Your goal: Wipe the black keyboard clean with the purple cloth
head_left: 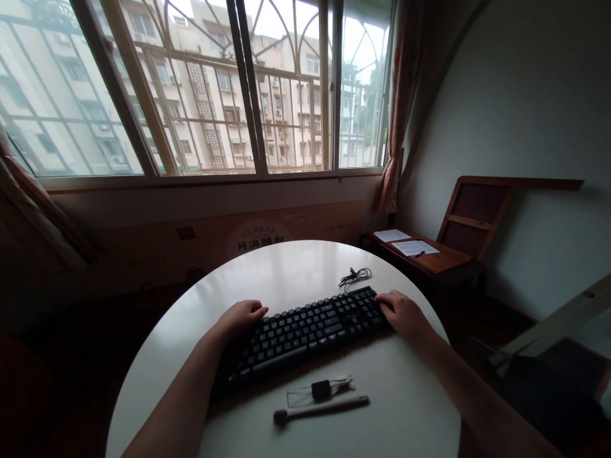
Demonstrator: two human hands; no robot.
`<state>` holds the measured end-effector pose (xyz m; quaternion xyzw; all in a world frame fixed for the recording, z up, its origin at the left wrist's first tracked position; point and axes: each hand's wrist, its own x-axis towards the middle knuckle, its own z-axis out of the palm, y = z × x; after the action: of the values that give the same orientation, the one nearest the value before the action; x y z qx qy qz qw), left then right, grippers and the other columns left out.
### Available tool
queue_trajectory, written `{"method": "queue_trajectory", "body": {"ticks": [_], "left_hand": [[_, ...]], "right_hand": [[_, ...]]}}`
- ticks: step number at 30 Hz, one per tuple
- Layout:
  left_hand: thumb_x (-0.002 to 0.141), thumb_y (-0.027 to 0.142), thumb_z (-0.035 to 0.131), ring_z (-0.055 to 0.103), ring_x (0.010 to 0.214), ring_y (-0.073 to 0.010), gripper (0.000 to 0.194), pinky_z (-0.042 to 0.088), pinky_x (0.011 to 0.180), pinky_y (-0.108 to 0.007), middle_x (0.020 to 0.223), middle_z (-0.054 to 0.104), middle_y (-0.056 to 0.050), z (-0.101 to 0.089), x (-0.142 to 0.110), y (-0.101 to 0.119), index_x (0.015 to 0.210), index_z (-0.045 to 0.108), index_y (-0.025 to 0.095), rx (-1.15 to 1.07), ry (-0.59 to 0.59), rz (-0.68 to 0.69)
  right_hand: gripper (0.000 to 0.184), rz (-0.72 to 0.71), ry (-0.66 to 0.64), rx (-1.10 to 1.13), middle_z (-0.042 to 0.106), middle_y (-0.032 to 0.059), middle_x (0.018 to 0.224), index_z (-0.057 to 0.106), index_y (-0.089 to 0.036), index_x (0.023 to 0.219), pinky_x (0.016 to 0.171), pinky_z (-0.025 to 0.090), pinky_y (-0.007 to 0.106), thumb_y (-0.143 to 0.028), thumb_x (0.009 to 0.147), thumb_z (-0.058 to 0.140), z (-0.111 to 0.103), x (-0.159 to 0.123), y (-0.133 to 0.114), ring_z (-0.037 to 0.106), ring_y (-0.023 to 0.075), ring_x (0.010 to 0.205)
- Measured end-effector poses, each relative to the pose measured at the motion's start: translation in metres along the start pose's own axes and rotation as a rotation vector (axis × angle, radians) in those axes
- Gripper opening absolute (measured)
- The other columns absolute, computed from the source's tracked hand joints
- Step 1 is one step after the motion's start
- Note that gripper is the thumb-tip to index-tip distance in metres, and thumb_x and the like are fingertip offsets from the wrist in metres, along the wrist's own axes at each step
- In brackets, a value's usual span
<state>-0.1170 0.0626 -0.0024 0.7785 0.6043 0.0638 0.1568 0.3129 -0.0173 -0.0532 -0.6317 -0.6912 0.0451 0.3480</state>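
A black keyboard [305, 329] lies slantwise across the round white table, its right end farther from me. My left hand [243, 316] is closed at its left end, thumb at the back edge; the other fingers are mostly hidden. On the right end, my right hand [400, 312] is closed with the thumb on top near the corner keys. Behind the keyboard rests its bundled black cable [355, 276]. Nearer to me lie a wire keycap puller [321, 389] with a black handle and a toothbrush [321, 408], bristle end to the left.
The round white table [191, 318] fills the space before me. A wooden chair [449, 259] by the wall holds sheets of paper [415, 247] and a pen. Barred windows [281, 127], curtains [394, 146] and a large printed cardboard panel [305, 222] stand beyond the table.
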Motion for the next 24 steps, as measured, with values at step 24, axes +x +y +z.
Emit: {"method": "queue_trajectory", "body": {"ticks": [24], "left_hand": [[0.081,0.058,0.04,0.061,0.078,-0.0227,0.044,0.04,0.065,-0.029,0.08,0.068,-0.005,-0.004,-0.005,0.006,0.075,0.062,0.02,-0.007,-0.01,-0.013]], "right_hand": [[0.028,0.149,0.119,0.251,0.074,0.0066,0.097,0.07,-0.02,0.095,0.081,0.05,0.031,-0.036,0.086,0.048,-0.002,0.008,0.021,0.067,0.0225,0.091]]}}
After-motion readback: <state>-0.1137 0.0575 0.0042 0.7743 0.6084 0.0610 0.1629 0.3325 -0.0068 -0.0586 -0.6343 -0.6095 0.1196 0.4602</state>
